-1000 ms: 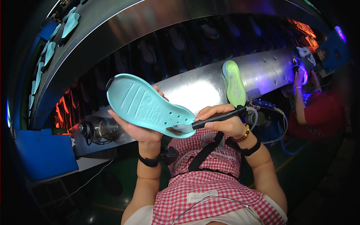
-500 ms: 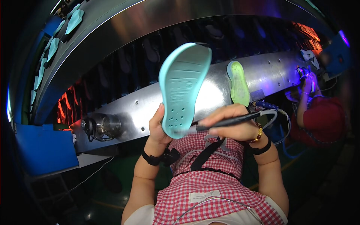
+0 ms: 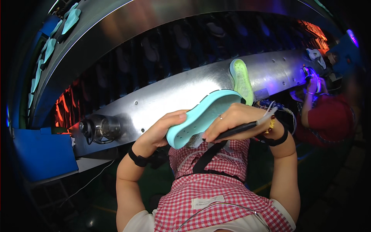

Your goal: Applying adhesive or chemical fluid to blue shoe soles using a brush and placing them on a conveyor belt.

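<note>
A turquoise shoe sole (image 3: pixel 205 110) is tilted on its side in front of me, its hollow inner face turned toward my right hand. My left hand (image 3: pixel 164 129) grips its outer edge near the heel. In my right hand (image 3: pixel 237 120) is a black-handled brush (image 3: pixel 235 130), with a tube running from its back end past the wrist. Its pale bristles touch the inside of the sole at the heel. Beyond my right hand, a pale green sole (image 3: pixel 242 79) lies on the metal bench.
The steel bench (image 3: pixel 154 98) curves across in front, with dark soles on a line behind it. A clear jug with a black lid (image 3: pixel 102 128) stands at left beside a blue box (image 3: pixel 46 154). A co-worker in a red top (image 3: pixel 332 118) handles a shoe part at right.
The turquoise sole has swung from upright to tilted over to the right and lower. My left hand now holds its side edge, and the brush has moved along the heel rim.
</note>
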Demonstrator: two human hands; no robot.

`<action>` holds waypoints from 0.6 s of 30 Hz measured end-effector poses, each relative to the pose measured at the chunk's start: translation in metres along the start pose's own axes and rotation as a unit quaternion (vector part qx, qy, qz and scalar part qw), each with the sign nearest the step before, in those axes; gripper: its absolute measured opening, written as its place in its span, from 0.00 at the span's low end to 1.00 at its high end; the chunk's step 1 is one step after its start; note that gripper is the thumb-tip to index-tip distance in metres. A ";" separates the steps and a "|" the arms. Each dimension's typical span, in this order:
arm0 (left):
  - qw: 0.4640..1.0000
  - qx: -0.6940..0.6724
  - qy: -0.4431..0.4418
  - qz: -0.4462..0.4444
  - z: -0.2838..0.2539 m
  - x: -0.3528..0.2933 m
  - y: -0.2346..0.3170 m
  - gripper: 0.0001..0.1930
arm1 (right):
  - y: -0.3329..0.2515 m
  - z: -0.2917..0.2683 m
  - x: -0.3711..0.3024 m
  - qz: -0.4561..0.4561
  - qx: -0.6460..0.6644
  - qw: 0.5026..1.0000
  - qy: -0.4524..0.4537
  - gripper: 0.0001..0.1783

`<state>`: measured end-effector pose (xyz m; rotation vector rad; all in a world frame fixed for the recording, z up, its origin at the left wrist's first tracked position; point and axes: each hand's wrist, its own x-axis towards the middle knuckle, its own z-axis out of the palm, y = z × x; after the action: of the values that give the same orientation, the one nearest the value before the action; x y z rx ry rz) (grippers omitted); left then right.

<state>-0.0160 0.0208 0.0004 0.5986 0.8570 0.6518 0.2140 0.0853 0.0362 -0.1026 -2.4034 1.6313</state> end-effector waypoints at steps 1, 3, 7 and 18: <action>0.999 -0.019 0.020 -0.021 -0.007 0.000 -0.003 0.26 | -0.001 -0.001 -0.001 0.001 0.001 1.000 -0.001 0.11; 0.996 -0.085 0.037 -0.011 -0.015 -0.001 -0.006 0.25 | -0.002 -0.004 -0.004 -0.031 0.007 0.996 0.084 0.10; 0.995 -0.101 0.007 0.004 -0.026 -0.010 -0.001 0.26 | 0.026 0.016 -0.016 -0.020 0.054 0.987 0.150 0.11; 0.990 -0.046 0.007 0.132 -0.048 -0.045 0.009 0.28 | 0.012 0.044 -0.014 -0.020 -0.018 0.975 0.221 0.12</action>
<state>-0.0798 0.0046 0.0037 0.6296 0.7629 0.9319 0.2161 0.0477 0.0077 -0.3784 -2.0793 1.3721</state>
